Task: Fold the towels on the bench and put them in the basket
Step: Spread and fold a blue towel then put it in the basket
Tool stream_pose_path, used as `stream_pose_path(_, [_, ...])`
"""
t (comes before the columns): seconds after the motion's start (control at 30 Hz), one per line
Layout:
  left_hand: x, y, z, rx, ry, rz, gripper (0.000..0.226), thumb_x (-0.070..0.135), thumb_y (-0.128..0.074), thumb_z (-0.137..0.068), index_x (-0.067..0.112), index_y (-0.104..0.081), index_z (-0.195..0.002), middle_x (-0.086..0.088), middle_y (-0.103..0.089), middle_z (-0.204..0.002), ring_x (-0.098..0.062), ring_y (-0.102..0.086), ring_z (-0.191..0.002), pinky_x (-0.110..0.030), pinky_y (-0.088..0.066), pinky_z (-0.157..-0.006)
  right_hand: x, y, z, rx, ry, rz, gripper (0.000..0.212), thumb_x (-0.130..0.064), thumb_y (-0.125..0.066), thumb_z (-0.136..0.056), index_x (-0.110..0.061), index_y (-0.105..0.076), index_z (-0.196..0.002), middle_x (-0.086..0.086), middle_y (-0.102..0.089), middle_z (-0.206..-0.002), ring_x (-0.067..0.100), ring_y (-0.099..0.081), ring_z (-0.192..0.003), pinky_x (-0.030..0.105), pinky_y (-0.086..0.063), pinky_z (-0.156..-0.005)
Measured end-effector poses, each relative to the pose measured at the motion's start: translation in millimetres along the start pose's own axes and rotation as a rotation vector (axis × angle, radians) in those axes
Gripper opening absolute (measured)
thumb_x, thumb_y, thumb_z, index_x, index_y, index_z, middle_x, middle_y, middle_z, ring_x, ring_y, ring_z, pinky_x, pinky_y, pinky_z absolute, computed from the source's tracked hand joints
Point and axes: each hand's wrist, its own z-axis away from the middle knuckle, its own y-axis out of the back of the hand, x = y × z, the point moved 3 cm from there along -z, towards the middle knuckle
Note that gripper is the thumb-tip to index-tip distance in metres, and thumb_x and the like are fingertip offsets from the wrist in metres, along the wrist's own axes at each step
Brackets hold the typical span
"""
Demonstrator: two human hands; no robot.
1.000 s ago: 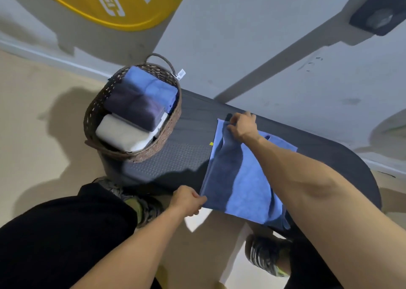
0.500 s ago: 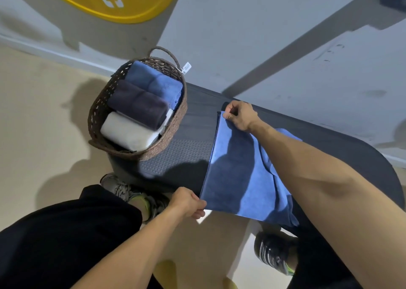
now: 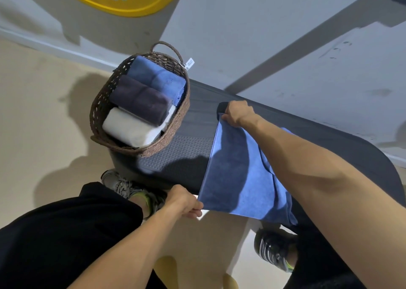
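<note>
Left hand (image 3: 186, 202), low in the centre of the frame, pinches the near left corner of the blue towel (image 3: 237, 174); right hand (image 3: 236, 114), right of centre and higher, curls its fingers round the far left corner, so the left edge runs taut between them. The towel lies across the dark table (image 3: 186, 154), its near end hanging over the front edge and its right part bunched under the right forearm. It looks light, soft and limp: it will likely sag wherever unsupported, so the corners are the sensible holds, with edges kept stretched for a square fold. At the upper left of the table stands the woven basket (image 3: 98, 113), holding three folded towels (image 3: 140, 104), blue, dark and white, side by side.
</note>
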Motion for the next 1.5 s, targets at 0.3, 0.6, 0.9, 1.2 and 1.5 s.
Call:
stream_pose_path(0.3, [-0.1, 26.8, -9.5, 0.12, -0.104, -0.1, 0.008, 0.007, -0.071, -0.084, 0.008, -0.065, -0.089, -0.014, -0.073, -0.067, -0.021, -0.069, -0.054, -0.029, -0.056, -0.051, -12.0, 9.9, -8.8, 0.132, 0.112, -0.063, 0.028, -0.033, -0.048, -0.1, -0.009, -0.054, -0.113, 0.016, -0.065, -0.115, 0.035, -0.058, -0.109, 0.041, -0.036, -0.088])
stream_pose_path(0.6, [81.6, 59.3, 2.7, 0.591, -0.426, -0.772, 0.027, 0.025, -0.063, -0.089, 0.013, -0.057, -0.113, -0.01, -0.065, -0.113, -0.032, -0.064, -0.105, -0.039, -0.051, -0.081, 25.4, 52.3, 27.2, 0.41, 0.141, -0.722, 0.013, -0.02, -0.067, -0.089, -0.009, -0.062, -0.096, 0.0, -0.064, -0.081, 0.021, -0.06, -0.077, 0.032, -0.05, -0.077])
stream_pose_path(0.9, [124.2, -31.6, -5.5, 0.364, -0.995, -0.745, 0.071, 0.033, -0.071, -0.088, 0.018, -0.038, -0.148, -0.005, -0.029, -0.154, -0.026, -0.024, -0.145, -0.038, -0.028, -0.116, 180.3, -47.9, 130.3, 0.325, -0.474, -0.778, 0.032, -0.033, -0.071, -0.087, -0.01, -0.066, -0.109, -0.001, -0.066, -0.089, 0.024, -0.065, -0.099, 0.023, -0.038, -0.075])
stream_pose_path(1.2, [120.0, -51.1, -27.0, 0.269, -0.703, -1.066, 0.102, 0.028, -0.071, -0.089, 0.028, 0.004, -0.158, -0.005, 0.027, -0.161, -0.028, 0.027, -0.147, -0.041, 0.002, -0.124, 159.8, -59.1, 106.6, 0.314, -0.478, -0.695, 0.032, -0.041, -0.071, -0.085, -0.01, -0.063, -0.084, 0.004, -0.062, -0.078, 0.026, -0.06, -0.075, 0.029, -0.041, -0.061])
stream_pose_path(1.5, [115.4, -51.0, -36.3, 0.287, -0.711, -1.033, 0.104, 0.025, -0.073, -0.087, 0.032, 0.004, -0.157, -0.001, 0.033, -0.159, -0.024, 0.03, -0.146, -0.04, 0.008, -0.123, 195.6, -54.1, 107.5, 0.338, -0.511, -0.55, 0.03, -0.039, -0.062, -0.093, -0.01, -0.061, -0.1, 0.012, -0.068, -0.102, 0.034, -0.064, -0.091, 0.034, -0.046, -0.071])
